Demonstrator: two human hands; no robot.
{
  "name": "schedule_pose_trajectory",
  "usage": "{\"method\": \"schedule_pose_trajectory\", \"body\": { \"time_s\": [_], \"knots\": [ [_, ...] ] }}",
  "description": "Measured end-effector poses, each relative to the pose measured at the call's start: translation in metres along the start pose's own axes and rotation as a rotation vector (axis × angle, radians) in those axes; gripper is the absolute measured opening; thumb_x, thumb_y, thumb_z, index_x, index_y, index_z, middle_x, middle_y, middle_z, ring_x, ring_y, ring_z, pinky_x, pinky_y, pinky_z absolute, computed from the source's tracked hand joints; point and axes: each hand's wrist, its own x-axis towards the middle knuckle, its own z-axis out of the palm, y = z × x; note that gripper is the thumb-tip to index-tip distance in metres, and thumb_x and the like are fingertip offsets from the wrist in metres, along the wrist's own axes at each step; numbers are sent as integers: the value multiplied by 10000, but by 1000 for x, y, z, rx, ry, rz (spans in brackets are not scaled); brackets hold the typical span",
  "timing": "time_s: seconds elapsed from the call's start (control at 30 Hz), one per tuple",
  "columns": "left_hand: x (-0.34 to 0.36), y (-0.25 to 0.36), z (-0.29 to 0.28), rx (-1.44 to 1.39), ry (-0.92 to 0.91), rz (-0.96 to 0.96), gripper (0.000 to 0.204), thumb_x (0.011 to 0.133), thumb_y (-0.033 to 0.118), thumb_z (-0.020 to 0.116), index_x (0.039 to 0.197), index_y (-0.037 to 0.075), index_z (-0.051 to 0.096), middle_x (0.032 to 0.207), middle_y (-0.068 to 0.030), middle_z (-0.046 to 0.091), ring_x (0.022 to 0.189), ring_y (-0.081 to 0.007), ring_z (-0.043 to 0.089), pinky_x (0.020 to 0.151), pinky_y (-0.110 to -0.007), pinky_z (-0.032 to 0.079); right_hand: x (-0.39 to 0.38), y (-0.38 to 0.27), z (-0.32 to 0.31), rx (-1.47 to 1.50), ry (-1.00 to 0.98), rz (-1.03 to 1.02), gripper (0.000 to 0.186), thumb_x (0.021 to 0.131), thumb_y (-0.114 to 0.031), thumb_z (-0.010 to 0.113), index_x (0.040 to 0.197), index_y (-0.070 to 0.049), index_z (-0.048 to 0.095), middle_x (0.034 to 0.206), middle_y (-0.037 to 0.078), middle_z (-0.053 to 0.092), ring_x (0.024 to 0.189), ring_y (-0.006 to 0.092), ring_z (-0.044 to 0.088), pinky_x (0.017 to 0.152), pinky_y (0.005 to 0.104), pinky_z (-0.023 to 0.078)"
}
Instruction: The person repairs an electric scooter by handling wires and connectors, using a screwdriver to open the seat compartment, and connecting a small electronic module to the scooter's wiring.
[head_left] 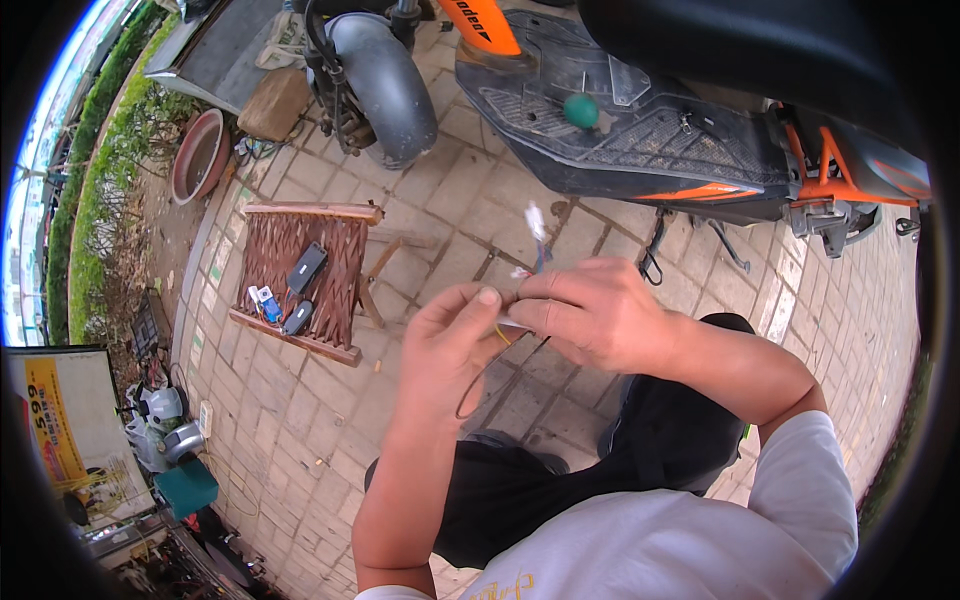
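Note:
My left hand [450,330] and my right hand [605,312] meet in front of my knees, both closed on a thin bundle of wires. A white plug-like end [536,222] sticks up beyond the fingers on a blue wire. Below the fingertips show a short yellow wire [503,335] and a dark wire [468,396] that loops down by my left wrist. What lies right between the fingertips is mostly hidden. To the left, a folding stool with a woven brown seat [335,240] carries two black fob-like cases [307,268] and a small blue-and-white part [268,304].
An orange and black scooter [640,150] stands ahead, a green ball-topped knob [581,110] over its footboard. Its front wheel [385,95] is at upper left. A clay pot [200,157], a teal box [186,488] and a signboard [75,430] line the left side of the brick paving.

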Motion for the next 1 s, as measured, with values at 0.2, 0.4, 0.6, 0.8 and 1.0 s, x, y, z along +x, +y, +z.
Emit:
{"method": "schedule_pose_trajectory", "body": {
  "time_s": [0.2, 0.4, 0.6, 0.8, 1.0],
  "knots": [
    [1, -12, 8, -159, -23, 97, 149, 949, 107, 620, 1026, -21, 628, 1000, -88, 628, 908, -182, 624, 823, -350, 528, -3, -4, 7, 6, 20, 69, 204, 704, -145, 669, 901, -102, 636, 874, 24, 620, 601, 190, 610, 497, 334, 458],
    [5, -16, -8, -341, -159, -13, 121, 968, 94, 565, 1037, 11, 621, 1067, -106, 635, 1009, -224, 618, 879, -428, 512, -1, -5, 11, 284, -30, 197, 196, 720, -100, 680, 913, -102, 647, 894, 26, 622, 619, 223, 617, 516, 340, 473],
    [5, -9, -10, -213, -218, 14, 146, 985, 132, 560, 1014, 1, 618, 1052, -117, 637, 1003, -251, 628, 900, -455, 517, -2, 1, 4, 464, -7, 268, 188, 759, 4, 714, 927, -71, 675, 905, 50, 657, 701, 228, 642, 569, 307, 494],
    [7, -3, -15, -209, -338, -63, 217, 985, 149, 580, 1081, -45, 592, 1069, -129, 630, 1021, -249, 633, 933, -444, 516, -6, 2, -1, 1278, -154, 887, 129, 887, -71, 713, 994, -3, 691, 864, -13, 665, 830, 35, 581, 735, 225, 487],
    [9, -8, -13, -286, -409, -90, 203, 981, 155, 586, 1059, -32, 593, 1069, -122, 618, 996, -235, 618, 925, -440, 507, -10, 6, 0, 1341, -150, 799, 144, 883, -49, 705, 1015, 5, 683, 907, 8, 686, 839, 68, 610, 758, 239, 505]
  ]
}}
